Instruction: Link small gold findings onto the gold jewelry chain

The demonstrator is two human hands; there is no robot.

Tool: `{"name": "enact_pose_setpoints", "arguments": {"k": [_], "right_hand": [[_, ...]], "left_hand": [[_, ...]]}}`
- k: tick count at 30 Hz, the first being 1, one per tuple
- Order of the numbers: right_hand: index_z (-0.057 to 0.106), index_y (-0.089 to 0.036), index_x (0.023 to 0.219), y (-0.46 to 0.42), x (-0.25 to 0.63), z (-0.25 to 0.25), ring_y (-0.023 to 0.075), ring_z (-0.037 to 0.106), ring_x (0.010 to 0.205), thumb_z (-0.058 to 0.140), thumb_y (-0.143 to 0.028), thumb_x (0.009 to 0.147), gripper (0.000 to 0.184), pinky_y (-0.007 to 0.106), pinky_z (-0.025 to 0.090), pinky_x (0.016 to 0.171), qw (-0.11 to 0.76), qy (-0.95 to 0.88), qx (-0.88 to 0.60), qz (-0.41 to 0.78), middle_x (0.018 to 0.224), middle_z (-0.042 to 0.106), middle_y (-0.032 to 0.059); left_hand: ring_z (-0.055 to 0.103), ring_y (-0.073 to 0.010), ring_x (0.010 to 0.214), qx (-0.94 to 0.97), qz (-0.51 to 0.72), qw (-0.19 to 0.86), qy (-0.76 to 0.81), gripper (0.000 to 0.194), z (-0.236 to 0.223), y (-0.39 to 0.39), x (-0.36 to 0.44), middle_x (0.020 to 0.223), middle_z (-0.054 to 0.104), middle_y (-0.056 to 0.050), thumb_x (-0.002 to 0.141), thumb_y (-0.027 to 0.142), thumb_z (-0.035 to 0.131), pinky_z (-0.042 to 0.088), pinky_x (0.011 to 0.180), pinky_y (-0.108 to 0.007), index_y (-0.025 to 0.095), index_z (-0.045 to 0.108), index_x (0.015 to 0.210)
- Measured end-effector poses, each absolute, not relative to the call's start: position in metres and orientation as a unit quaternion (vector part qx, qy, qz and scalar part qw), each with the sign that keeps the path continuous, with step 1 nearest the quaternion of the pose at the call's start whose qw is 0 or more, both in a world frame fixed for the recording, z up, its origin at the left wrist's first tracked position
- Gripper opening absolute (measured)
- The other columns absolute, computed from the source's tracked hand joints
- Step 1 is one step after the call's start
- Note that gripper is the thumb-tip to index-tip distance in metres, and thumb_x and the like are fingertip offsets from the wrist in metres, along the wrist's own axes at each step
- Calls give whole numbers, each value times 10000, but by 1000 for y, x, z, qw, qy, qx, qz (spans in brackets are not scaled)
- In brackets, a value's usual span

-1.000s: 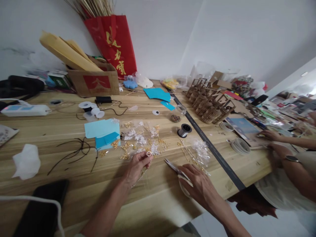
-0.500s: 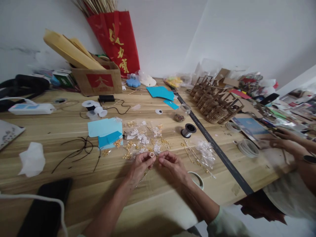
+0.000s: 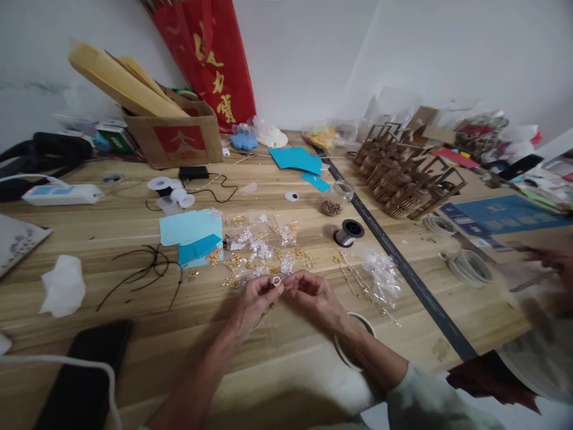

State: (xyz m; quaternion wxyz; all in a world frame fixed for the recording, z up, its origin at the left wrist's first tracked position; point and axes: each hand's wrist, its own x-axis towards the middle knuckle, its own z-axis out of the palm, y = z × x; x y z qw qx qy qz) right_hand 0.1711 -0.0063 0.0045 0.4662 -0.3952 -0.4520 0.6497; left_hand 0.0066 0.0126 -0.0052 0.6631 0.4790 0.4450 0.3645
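My left hand (image 3: pixel 253 303) is closed in a pinch on a small pale beaded ring (image 3: pixel 276 280) at the lower middle of the head view. A thin chain (image 3: pixel 258 323) hangs below those fingers; whether it joins the ring I cannot tell. Close beside it, my right hand (image 3: pixel 316 300) has thumb and fingertips pressed together near the ring, and what they hold is too small to make out. Just beyond both hands lie small bags and piles of silver beads (image 3: pixel 261 249) and gold findings (image 3: pixel 233 263). A roll of tape (image 3: pixel 347 352) lies partly under my right forearm.
A wire spool (image 3: pixel 348 233), a bead jar (image 3: pixel 333 206) and necklace chains (image 3: pixel 358 286) lie to the right. Blue cards (image 3: pixel 190 230), black cords (image 3: pixel 154 263) and a phone (image 3: pixel 85 373) lie left. Small wooden baskets (image 3: pixel 403 173) stand behind. A co-worker's hand (image 3: pixel 548 258) shows at right.
The view has shifted slightly, so things at the right appear further right. My right fingertips have come closer to the ring in my left hand. The co-worker's hand has moved right.
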Motion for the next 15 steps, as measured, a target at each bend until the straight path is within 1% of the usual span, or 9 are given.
{"name": "enact_pose_setpoints", "arguments": {"k": [2,7,15], "right_hand": [[674,-174,858,-6,172,7,116,549,659,752,-343,742,219,242,413,636,465,-460,-397,645,740,638,6],[673,-174,770,-2,173,11,107,523,616,751,-367,734,211,233,400,606,461,-471,-418,625,676,617,-8],[623,-176,761,-3,176,4,118,491,611,711,-438,761,276,241,395,598,458,-483,-415,620,649,562,-10]], "left_hand": [[410,-87,506,479,362,662,449,264,-5,13,7,532,467,43,699,379,671,323,499,-215,158,543,634],[414,-89,510,474,361,663,453,248,-7,14,7,533,465,42,681,362,681,327,497,-216,156,554,634],[413,-88,503,490,353,648,464,285,-7,13,9,535,463,42,682,400,684,323,483,-210,161,543,619]]}}
